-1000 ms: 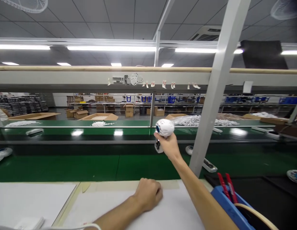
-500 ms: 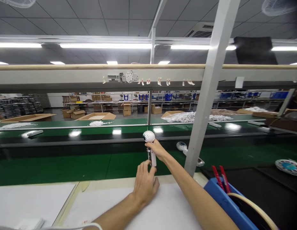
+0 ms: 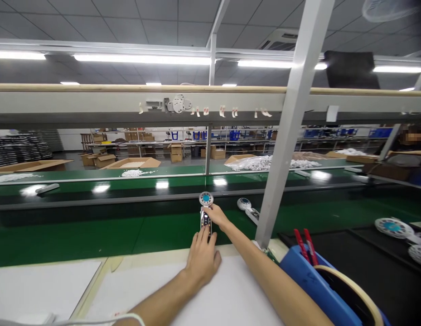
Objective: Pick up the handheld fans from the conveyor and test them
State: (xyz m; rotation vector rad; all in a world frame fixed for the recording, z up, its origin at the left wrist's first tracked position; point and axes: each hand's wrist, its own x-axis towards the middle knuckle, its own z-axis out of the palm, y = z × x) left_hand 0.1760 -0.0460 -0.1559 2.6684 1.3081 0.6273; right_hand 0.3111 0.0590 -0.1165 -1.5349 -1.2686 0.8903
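Note:
A white handheld fan stands upright over the near edge of the green belt, its round head with a blue-green centre facing me. The front of its handle is uncovered, and dark inner parts show. My right hand is closed round the upper handle, just below the head, from the right side. My left hand reaches in from below with fingers stretched out, and their tips touch the lower handle. Its thumb stays apart from the fan. The handle's lower end is partly hidden behind the left fingers.
Another white fan lies on the belt beside a slanted grey post. A blue bin holding red-handled tools and a tape-like ring stands right of my right forearm. More fan parts lie on a black mat. A person sits far right.
The fan has turned so that its head front and uncovered handle face me. My left fingers have moved up onto the lower handle. The camera view has shifted slightly.

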